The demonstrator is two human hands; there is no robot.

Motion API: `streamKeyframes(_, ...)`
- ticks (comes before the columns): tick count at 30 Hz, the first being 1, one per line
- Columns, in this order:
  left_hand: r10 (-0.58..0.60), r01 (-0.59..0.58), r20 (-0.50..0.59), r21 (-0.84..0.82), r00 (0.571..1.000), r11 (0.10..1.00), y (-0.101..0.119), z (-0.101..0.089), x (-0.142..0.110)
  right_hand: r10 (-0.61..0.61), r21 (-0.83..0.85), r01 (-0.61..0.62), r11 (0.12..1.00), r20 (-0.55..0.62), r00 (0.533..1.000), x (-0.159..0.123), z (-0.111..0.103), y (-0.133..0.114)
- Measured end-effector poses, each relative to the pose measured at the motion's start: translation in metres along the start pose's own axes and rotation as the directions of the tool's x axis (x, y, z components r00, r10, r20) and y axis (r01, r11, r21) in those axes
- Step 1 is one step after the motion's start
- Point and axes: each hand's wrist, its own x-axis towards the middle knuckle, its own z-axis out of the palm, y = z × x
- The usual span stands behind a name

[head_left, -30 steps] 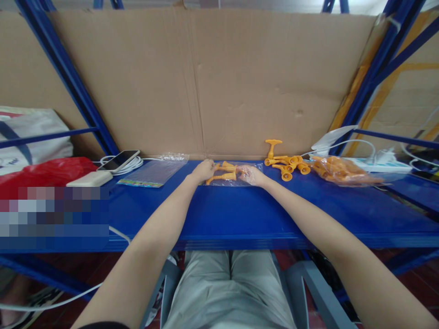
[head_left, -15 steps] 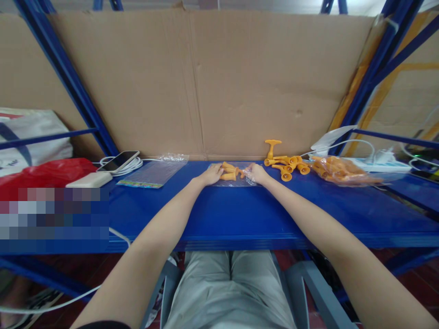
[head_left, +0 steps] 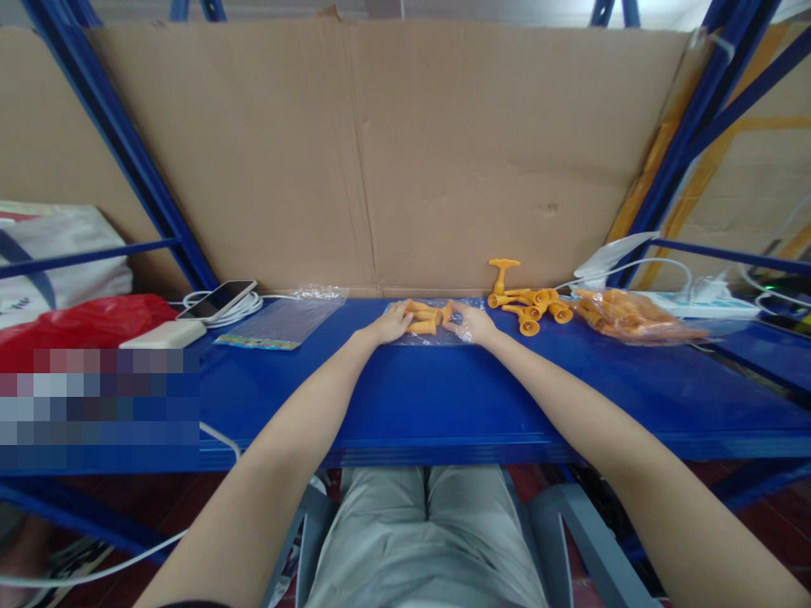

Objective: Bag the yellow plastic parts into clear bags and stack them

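A clear plastic bag lies on the blue shelf and holds several orange plastic pieces, each with a flared, cup-like end. My left hand grips the bag's left end, its fingertips against the pieces there. At the right end, my right hand has its fingers curled round one orange piece, with crinkled film about the fingers. Right of that hand is a loose pile of the same pieces. One T-handled piece stands upright at the back of the pile.
A fuller bag of orange pieces lies at the right, before a white power strip. On the left are a flat clear bag, a phone, a coiled white cable, a white box and a red bag. Cardboard closes the back.
My right hand has shifted slightly left, and an orange piece now shows more fully at its fingertips inside the film. The left hand has stayed nearly in place.
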Motion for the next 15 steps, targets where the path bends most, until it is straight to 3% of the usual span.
streamKeyframes(10, -0.030, 0.030, 0.011, 0.016, 0.999, 0.999, 0.007, -0.003, -0.002, 0.039, -0.181, -0.039, 0.983, -0.005, 0.999, -0.005, -0.009, -0.015)
streamKeyframes(15, -0.016, 0.016, -0.028, 0.017, 0.999, 1.000, 0.004, -0.001, -0.001, -0.063, -0.009, 0.063, 0.998, -0.038, 0.997, 0.004, -0.004, -0.007)
